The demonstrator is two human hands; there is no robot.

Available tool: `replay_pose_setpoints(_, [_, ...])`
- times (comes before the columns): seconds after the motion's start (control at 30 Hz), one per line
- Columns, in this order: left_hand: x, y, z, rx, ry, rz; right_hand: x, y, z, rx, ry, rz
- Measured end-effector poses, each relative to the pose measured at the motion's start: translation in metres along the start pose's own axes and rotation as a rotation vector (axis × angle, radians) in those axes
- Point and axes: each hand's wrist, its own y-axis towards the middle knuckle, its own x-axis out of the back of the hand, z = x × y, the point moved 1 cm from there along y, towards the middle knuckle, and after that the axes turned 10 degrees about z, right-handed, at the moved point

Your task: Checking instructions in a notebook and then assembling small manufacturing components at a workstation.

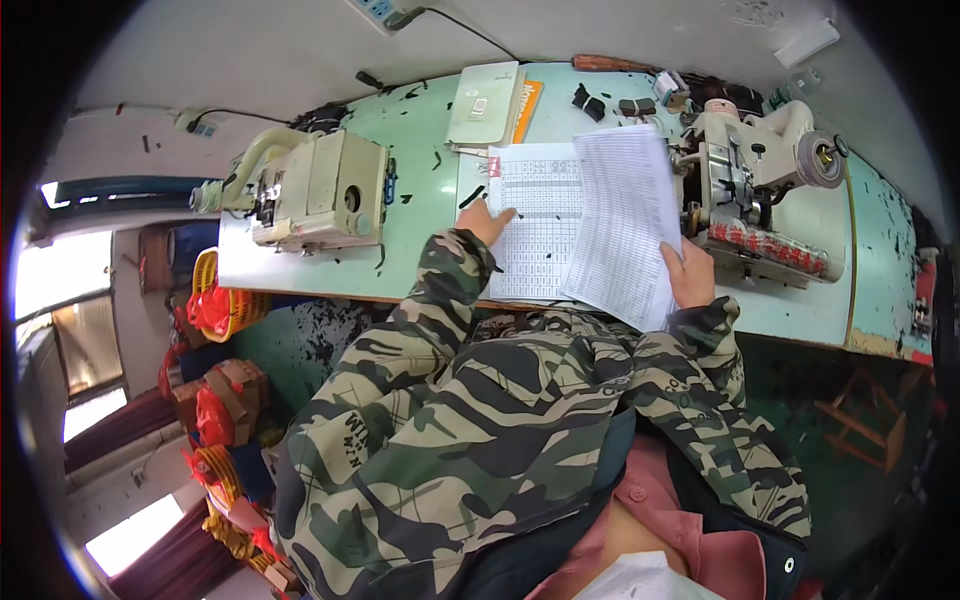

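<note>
A stack of printed table sheets (540, 230) lies on the pale green tabletop in front of me. My left hand (484, 222) rests at its left edge, thumb and finger apart, holding nothing visible. With my right hand (690, 273) I grip the right edge of a second printed sheet (622, 215), closed on it. That sheet is raised and tilted, and covers the right side of the stack. Whether it is one sheet or a few together, I cannot tell. A red-and-white clip or tag (494, 167) sits at the stack's upper left corner.
A sewing machine (315, 190) stands at the left, another (745, 180) close beside my right hand. Behind the papers lie a pale green notebook (482, 103) and an orange one (530, 108). Black scraps (588, 102) dot the table (425, 220). Yellow baskets (208, 275) stand at left.
</note>
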Motion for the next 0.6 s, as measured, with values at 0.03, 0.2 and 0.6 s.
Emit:
replay_pose_setpoints(0.03, [-0.01,0.002,-0.001,-0.021,-0.023,-0.011,0.0,-0.005,0.0,-0.046,0.019,-0.047])
replay_pose_setpoints(0.2, [-0.035,0.027,0.013,-0.077,-0.167,-0.102,-0.023,-0.022,-0.009,-0.169,0.083,-0.193])
replay_pose_setpoints(0.6, [0.154,-0.001,0.002,-0.644,-0.896,0.405,-0.05,-0.059,-0.014,-0.306,0.253,-0.456])
